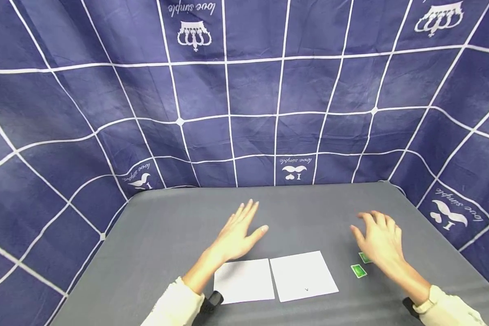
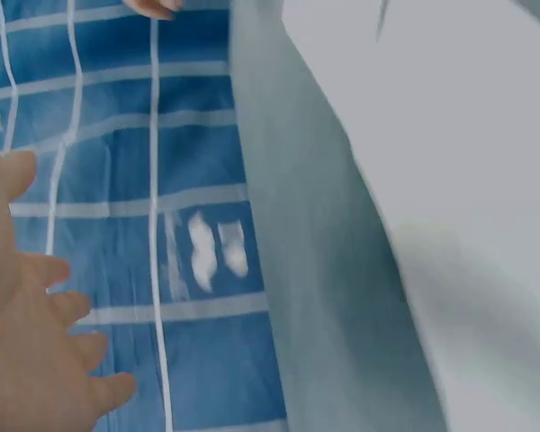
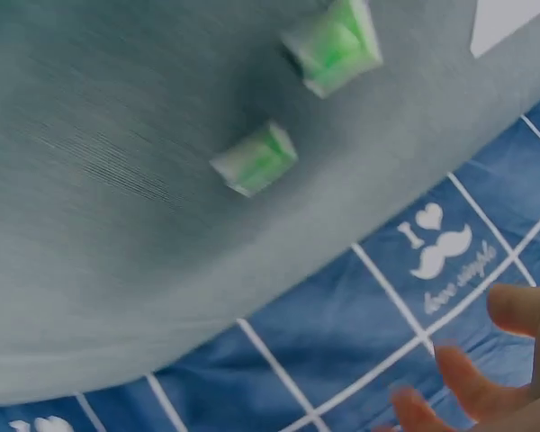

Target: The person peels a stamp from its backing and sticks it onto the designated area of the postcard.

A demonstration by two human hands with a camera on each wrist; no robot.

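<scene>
Over the left sheet of white paper, my left hand hovers with its fingers straight and the thumb spread. My right hand hangs at the right with loosely bent fingers, and it holds nothing. Just below it lie two small green packets; the nearer packet shows whole, while the farther packet is partly covered by the hand. Both packets, one of them the upper packet, look blurred in the right wrist view. The second white sheet lies between the hands, with a small dark mark near its front edge.
The grey table stretches out around the papers. A navy curtain with white grid lines and printed motifs encloses its back and sides. Dark straps, including the left wrist strap, sit at the cream sleeves.
</scene>
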